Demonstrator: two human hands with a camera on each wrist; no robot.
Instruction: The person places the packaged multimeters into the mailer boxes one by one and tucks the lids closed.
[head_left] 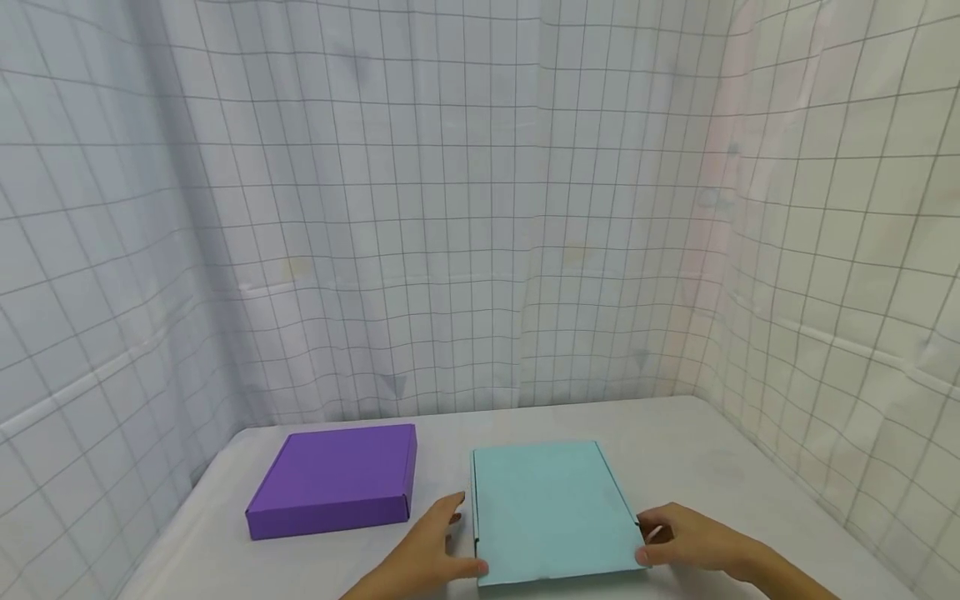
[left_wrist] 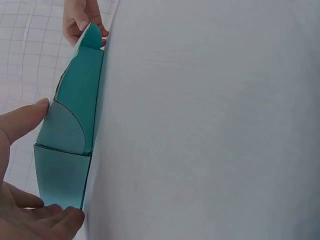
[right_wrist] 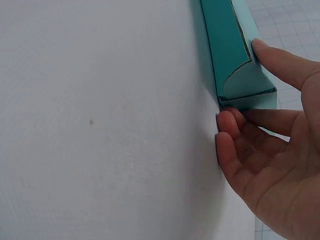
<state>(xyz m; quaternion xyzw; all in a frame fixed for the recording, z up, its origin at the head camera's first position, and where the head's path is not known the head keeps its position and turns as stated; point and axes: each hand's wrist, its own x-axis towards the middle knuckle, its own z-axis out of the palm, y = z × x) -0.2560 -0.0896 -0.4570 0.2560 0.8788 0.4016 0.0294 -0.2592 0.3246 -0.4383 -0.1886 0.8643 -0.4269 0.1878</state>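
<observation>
A flat light-blue cardboard box (head_left: 553, 510) lies with its lid down on the white-covered table, in front of me. My left hand (head_left: 427, 552) holds its near left corner, thumb on the front edge and fingertips against the side wall. At the near right corner my right hand (head_left: 693, 537) grips the box, its thumb on the front edge and its other fingers bent by the side. In the left wrist view the box front (left_wrist: 80, 90) shows a darker teal panel with a rounded flap at each end. The box's underside is hidden.
A closed purple cardboard box (head_left: 337, 467) lies to the left of the blue one. White cloth covers the table (head_left: 720, 450). Grid-patterned curtains (head_left: 480, 250) hang behind it and along both sides.
</observation>
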